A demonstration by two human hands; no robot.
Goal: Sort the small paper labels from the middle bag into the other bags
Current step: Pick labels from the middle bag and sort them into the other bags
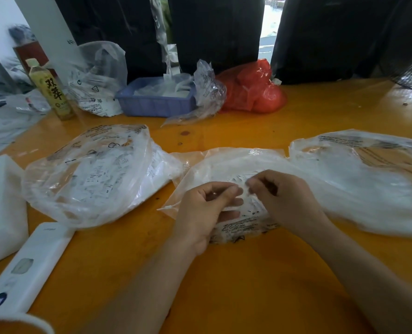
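Both hands, left hand (207, 208) and right hand (282, 196), pinch small paper labels (244, 197) together over the middle bag (224, 165).

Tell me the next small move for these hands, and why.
Probably separate one label and carry it to a side bag. Both the left hand and right hand pinch small paper pieces over the middle bag; the left bag and right bag lie open alongside.
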